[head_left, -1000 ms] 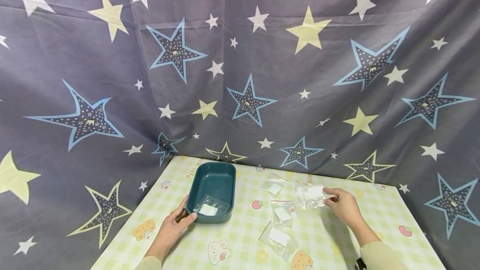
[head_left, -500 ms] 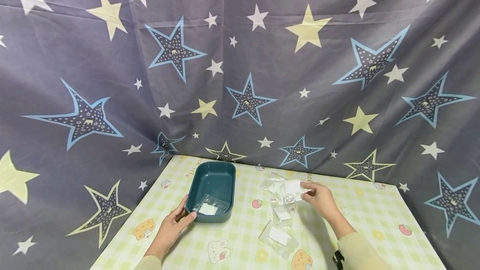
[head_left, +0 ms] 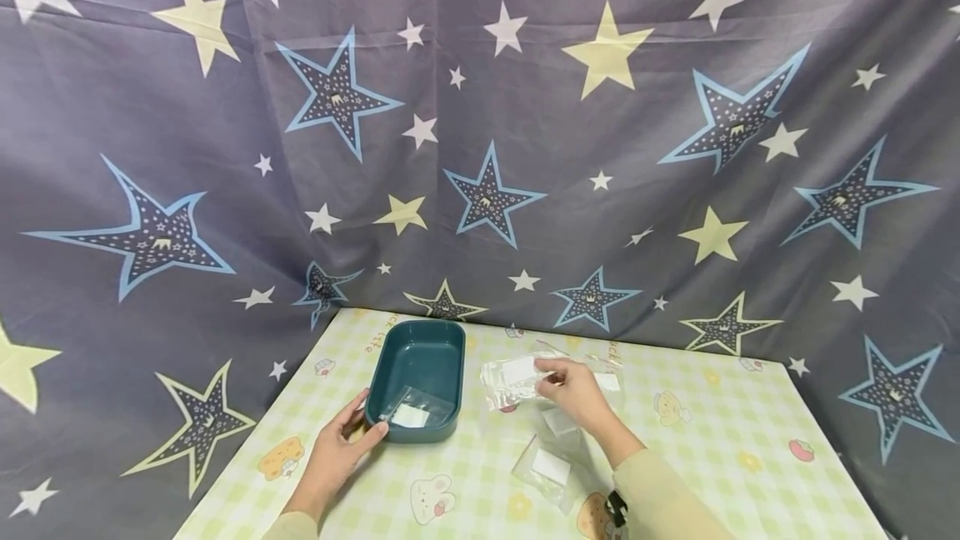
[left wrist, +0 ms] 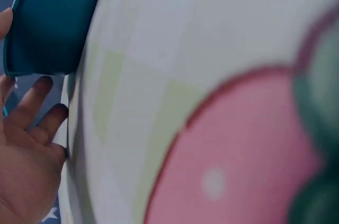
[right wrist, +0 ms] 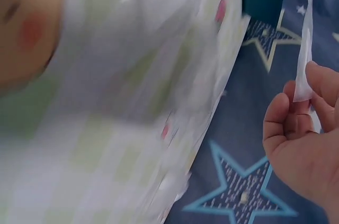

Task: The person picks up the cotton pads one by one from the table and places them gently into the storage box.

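My right hand [head_left: 581, 397] pinches a clear zip bag [head_left: 501, 377] with a white card inside, holding it over the table to the right of a dark teal rectangular bin [head_left: 459, 357]. In the right wrist view the bag [right wrist: 305, 57] is seen edge-on between thumb and fingers. My left hand [head_left: 330, 458] holds the bin's near left corner, thumb at the rim and fingers along the side. Inside the bin, at its near end, lies another clear bag [head_left: 423, 408] with a white card. The left wrist view shows the bin [left wrist: 53, 28] between thumb and fingers.
Several similar bags lie on the checked tablecloth [head_left: 480, 482]: one near the front [head_left: 550, 469], one partly under the right forearm [head_left: 561, 421], one behind the hand [head_left: 609, 380]. A star-patterned curtain [head_left: 480, 273] hangs behind the table.
My right hand has carried the held bag leftward across the table, toward the bin. The left hand stays at the bin's corner. The head view has shifted slightly.
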Available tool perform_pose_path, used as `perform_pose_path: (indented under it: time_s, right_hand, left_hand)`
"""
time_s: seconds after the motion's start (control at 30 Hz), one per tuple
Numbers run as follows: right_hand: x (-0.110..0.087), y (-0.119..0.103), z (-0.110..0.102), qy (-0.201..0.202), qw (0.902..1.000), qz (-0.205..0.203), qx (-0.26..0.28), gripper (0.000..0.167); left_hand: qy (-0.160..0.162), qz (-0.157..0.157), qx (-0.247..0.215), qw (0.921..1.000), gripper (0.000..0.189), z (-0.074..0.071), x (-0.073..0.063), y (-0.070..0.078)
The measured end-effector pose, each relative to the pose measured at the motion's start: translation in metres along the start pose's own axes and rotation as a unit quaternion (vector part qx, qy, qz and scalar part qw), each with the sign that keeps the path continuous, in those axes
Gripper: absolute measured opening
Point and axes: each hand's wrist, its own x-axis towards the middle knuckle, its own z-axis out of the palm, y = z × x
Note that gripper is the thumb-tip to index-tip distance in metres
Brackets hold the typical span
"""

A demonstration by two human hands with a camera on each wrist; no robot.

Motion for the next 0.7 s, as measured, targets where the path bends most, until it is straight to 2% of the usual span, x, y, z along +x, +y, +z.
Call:
perform_pose_path:
  time_s: [0.1,0.23,0.4,0.5,0.7]
  right_hand:
    - [0.003,-0.010,0.014,-0.009,0.9997,0.004,0.022,0.036]
    - [0.005,-0.024,0.031,-0.024,0.9969,0.033,0.067,0.037]
    - [0.006,-0.041,0.053,-0.056,0.9874,0.060,0.135,0.042]
    - [0.007,-0.047,0.067,-0.057,0.9858,0.063,0.145,0.041]
    - [0.009,-0.054,0.095,-0.035,0.9877,0.053,0.143,0.037]
  left_hand:
    - [0.006,0.015,0.022,0.9996,0.084,-0.001,-0.001,0.004]
    - [-0.001,0.021,0.021,0.9996,0.077,-0.001,-0.002,0.005]
    - [-0.004,0.015,0.014,0.9998,0.077,-0.002,-0.002,0.003]
    - [-0.009,0.002,0.007,0.9999,0.079,-0.002,-0.002,0.002]
    - [-0.007,-0.022,-0.044,0.9987,0.078,0.000,0.000,0.000]
